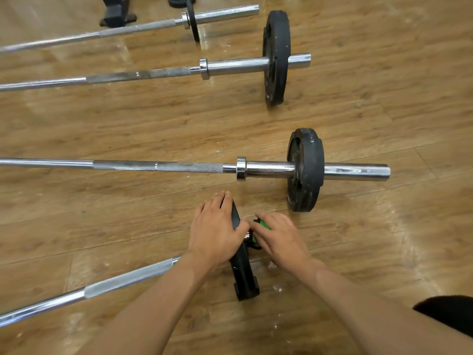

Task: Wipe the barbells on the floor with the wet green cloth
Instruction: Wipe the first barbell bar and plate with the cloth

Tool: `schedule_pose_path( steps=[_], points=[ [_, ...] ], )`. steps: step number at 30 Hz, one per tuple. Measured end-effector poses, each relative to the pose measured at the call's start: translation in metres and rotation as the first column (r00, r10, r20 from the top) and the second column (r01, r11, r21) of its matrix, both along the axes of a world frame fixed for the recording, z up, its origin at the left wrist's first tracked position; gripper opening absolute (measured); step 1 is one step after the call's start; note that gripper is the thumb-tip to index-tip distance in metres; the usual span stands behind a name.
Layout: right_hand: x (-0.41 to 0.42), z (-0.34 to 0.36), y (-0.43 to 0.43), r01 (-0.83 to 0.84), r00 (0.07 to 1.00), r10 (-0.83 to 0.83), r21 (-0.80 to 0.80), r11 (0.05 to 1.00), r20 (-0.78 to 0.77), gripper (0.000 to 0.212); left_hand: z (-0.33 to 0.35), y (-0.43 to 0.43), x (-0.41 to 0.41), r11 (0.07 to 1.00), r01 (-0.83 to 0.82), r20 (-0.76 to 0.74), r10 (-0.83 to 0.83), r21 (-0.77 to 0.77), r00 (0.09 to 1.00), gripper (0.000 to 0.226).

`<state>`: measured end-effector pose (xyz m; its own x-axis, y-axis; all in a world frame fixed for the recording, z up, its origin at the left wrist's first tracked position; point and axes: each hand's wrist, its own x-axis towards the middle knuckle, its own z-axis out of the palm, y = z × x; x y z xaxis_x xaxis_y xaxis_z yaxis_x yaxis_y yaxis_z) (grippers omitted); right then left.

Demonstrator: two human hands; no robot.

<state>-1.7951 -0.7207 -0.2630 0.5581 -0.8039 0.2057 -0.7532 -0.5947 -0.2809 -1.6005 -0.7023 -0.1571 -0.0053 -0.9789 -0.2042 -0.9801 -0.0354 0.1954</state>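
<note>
I press left hand [217, 226] flat on black round plate [244, 275]; right hand [280, 238] clutches wet green cloth [264, 224]; plate could roll under push, snagging cloth.

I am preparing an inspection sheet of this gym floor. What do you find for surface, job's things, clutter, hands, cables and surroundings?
Surface: wooden floor, glossy in patches.
Job's things: nearest barbell with its black plate; green cloth beside that plate; second barbell, third barbell and far barbell lie beyond.
Clutter: white specks near the plate.
Hands: left hand rests on the plate; right hand holds the cloth.
Cables: nothing seen.
Surroundings: black stand base at the far edge.
</note>
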Motion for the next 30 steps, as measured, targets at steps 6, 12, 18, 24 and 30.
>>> schedule_pose_path(
  steps=[6, 12, 18, 24, 30],
  points=[
    [0.030, 0.005, 0.002, 0.082, 0.996, -0.082, -0.011, 0.997, -0.022, 0.030, 0.003, -0.002, -0.001, 0.999, 0.016, 0.046, -0.017, 0.035, 0.999, 0.096],
    [0.002, 0.022, -0.035, -0.400, 0.891, 0.424, 0.165, 0.902, -0.160, 0.059, 0.019, -0.009, -0.004, 0.994, 0.099, 0.182, -0.107, 0.051, 0.977, 0.100],
    [-0.002, 0.017, -0.039, -0.469, 0.882, 0.456, -0.126, 0.874, -0.117, 0.044, 0.021, -0.013, -0.002, 0.973, 0.197, 0.232, -0.221, 0.122, 0.947, 0.080],
    [-0.005, 0.000, -0.020, -0.384, 0.923, 0.374, -0.273, 0.882, -0.088, 0.047, 0.002, 0.002, 0.002, 0.976, 0.219, 0.132, -0.220, 0.023, 0.967, 0.098],
    [-0.011, -0.005, -0.007, -0.381, 0.924, 0.365, -0.234, 0.894, -0.112, 0.045, -0.005, 0.013, 0.003, 0.951, 0.303, 0.033, -0.301, -0.056, 0.953, 0.093]
  ],
)
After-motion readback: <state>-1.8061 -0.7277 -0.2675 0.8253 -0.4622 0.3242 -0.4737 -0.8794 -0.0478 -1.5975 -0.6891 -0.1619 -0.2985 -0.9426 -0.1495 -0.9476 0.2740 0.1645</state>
